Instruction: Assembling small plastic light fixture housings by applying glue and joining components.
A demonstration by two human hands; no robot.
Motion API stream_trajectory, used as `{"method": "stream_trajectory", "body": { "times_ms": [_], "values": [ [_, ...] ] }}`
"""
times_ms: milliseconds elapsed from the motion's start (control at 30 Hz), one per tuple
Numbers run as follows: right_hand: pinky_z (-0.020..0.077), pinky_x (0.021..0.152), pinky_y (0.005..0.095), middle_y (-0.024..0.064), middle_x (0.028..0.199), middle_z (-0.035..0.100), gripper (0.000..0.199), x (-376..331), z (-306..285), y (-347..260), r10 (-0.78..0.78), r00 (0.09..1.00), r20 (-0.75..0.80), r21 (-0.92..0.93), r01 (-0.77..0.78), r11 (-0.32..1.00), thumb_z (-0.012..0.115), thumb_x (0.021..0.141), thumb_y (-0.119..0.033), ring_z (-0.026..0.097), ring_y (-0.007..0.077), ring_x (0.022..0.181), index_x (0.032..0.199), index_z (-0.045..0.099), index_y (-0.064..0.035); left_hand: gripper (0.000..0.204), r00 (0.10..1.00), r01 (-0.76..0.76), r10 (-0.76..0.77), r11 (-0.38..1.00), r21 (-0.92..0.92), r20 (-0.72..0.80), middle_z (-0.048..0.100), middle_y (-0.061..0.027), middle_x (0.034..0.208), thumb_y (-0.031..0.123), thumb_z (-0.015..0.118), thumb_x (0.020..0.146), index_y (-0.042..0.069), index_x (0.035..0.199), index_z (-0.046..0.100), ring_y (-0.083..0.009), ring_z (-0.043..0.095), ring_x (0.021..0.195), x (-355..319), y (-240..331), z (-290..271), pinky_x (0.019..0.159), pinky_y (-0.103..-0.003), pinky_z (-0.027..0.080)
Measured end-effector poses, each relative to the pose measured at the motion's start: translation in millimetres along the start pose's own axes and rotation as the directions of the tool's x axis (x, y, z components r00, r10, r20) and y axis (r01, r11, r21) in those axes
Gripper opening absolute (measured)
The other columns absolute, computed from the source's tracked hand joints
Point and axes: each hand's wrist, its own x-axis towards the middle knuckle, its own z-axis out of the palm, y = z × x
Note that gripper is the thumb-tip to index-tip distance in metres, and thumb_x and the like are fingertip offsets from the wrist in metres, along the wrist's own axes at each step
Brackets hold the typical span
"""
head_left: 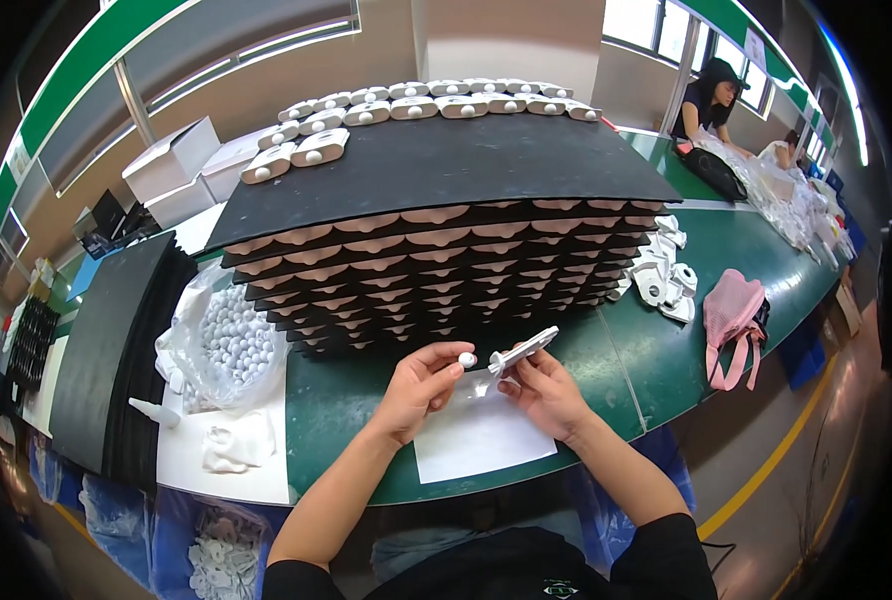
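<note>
— Fingers pinching what?
— Left hand [418, 385] nips a white ball [466, 358] between thumb and fingertips; right hand [544, 390] grips a white part [522, 350], both above the paper [481, 437] on the table [656, 350].

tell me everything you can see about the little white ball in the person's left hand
The white ball is small, round and smooth, plastic by its look, matte and plain. It is pinched at the fingertips of the left hand, raised just above the green table, and its lower side is hidden by the fingers. It sits close to the tip of the flat white part held in the right hand, but whether the two touch cannot be told. It matches the balls in the clear bag to the left.
</note>
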Motion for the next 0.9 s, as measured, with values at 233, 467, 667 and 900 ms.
{"method": "stream_trajectory", "body": {
  "times_ms": [233, 467, 667, 900],
  "values": [
    [0.0425, 0.082, 0.0297, 0.0039, 0.101, 0.053, 0.019, -0.5, -1.7, 2.1, 0.030, 1.000, 0.001, 0.041, -0.030, 0.999, 0.047, 0.089, -0.014, 0.051, 0.0133, 0.094, 0.107, 0.048, -0.0069, 0.027, 0.998, -0.055, 0.055, 0.988, 0.143, 0.004, 0.056, -0.0029, 0.096, 0.005, 0.061, 0.078, 0.002, 0.104, 0.055, -0.0025, 0.051, 0.067, -0.7, -5.0, 5.8, 0.053, -0.015, 0.037],
    [0.0418, 0.080, 0.0288, 0.0019, 0.100, 0.055, 0.016, -0.2, 0.6, 3.7, 0.012, 1.000, 0.011, -0.021, -0.012, 1.000, 0.047, 0.089, -0.015, 0.051, 0.0128, 0.093, 0.104, 0.049, -0.0093, 0.025, 0.999, -0.049, 0.047, 0.988, 0.145, 0.023, 0.056, -0.0049, 0.096, 0.005, 0.063, 0.077, 0.000, 0.100, 0.055, -0.0056, 0.055, 0.075, -1.6, -4.6, 6.0, 0.062, -0.016, 0.042],
    [0.0436, 0.079, 0.0284, 0.0023, 0.102, 0.055, 0.016, -0.6, -0.8, 3.5, 0.009, 1.000, 0.002, -0.035, -0.009, 0.999, 0.046, 0.090, -0.015, 0.051, 0.0123, 0.093, 0.105, 0.049, -0.0091, 0.025, 0.998, -0.056, 0.050, 0.977, 0.204, 0.037, 0.057, -0.0036, 0.091, 0.004, 0.064, 0.076, 0.000, 0.099, 0.056, -0.0033, 0.053, 0.069, -1.3, -4.7, 6.8, 0.058, -0.015, 0.039],
    [0.0440, 0.075, 0.0269, 0.0046, 0.093, 0.054, 0.018, -2.3, 7.1, 2.7, -0.029, 0.999, -0.022, -0.119, 0.026, 0.993, 0.048, 0.089, -0.010, 0.052, 0.0124, 0.083, 0.105, 0.048, -0.0031, 0.042, 0.985, -0.162, 0.172, 0.943, 0.290, -0.008, 0.054, 0.0013, 0.074, 0.001, 0.071, 0.067, 0.001, 0.105, 0.053, -0.0001, 0.044, 0.057, 2.9, -11.0, 4.9, 0.053, -0.014, 0.035]
  ]
}}
